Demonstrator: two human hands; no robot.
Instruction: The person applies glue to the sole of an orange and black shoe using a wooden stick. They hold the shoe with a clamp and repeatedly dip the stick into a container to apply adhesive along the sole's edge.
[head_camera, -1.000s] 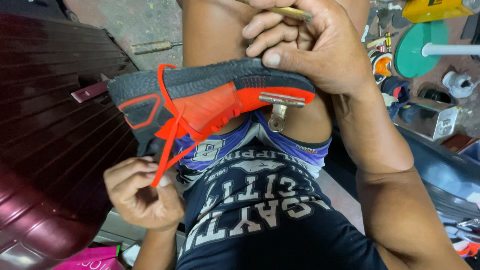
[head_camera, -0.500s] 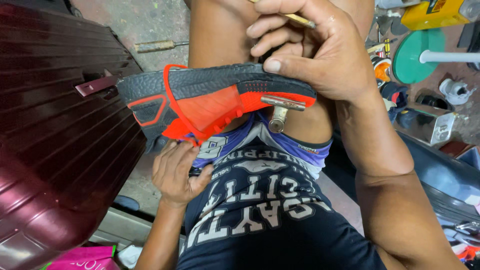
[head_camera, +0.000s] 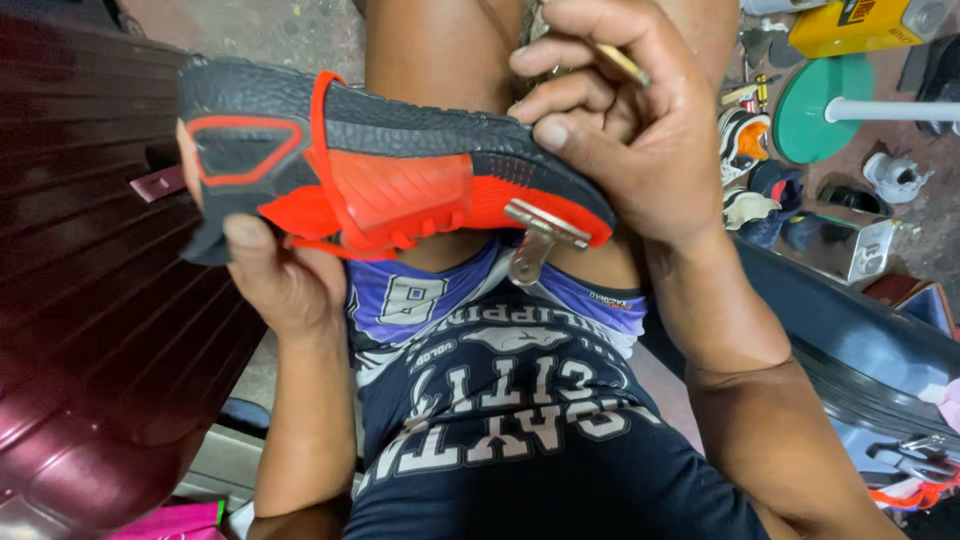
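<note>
Your left hand (head_camera: 275, 275) grips the heel of one black-and-orange sneaker (head_camera: 380, 165) lying across your lap; your right hand (head_camera: 625, 130) pinches its toe, holding one thin stick (head_camera: 622, 63).

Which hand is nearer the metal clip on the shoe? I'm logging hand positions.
Right. The right hand grips the shoe just above the metal clip; the left hand holds the heel end, far from it.
</note>
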